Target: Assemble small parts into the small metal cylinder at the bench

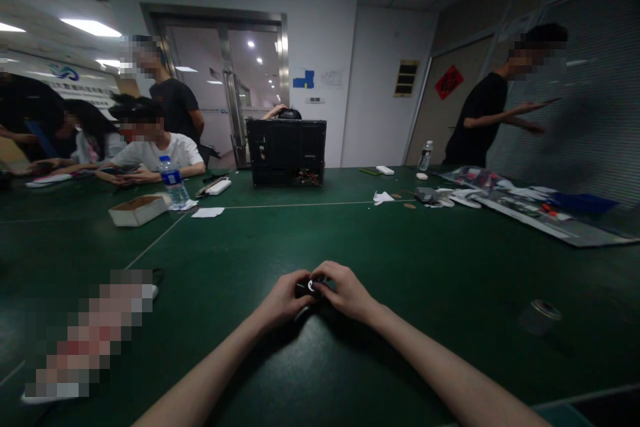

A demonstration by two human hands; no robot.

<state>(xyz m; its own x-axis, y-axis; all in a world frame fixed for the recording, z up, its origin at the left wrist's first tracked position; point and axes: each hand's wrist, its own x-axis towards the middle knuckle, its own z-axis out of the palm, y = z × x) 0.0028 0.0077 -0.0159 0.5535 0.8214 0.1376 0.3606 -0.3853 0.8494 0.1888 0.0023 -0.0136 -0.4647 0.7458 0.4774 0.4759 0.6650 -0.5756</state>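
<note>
Close together over the green table (pixel 240 247), both of my hands hold one small dark object with a white curved mark (pixel 311 285). What kind of object it is I cannot make out, as my fingers cover most of it. On its left side, my left hand (pixel 285 297) is closed, with the fingers curled round it. From the right, my right hand (pixel 345 290) grips the same object, the thumb and fingers bent over its top and near side.
A black computer case (pixel 287 150) stands at the far edge. To the left are a water bottle (pixel 174 183) and an open white box (pixel 140 210). A roll-like can (pixel 541 317) sits at right, with a cluttered board (pixel 540 213) behind it. Several people are around the table.
</note>
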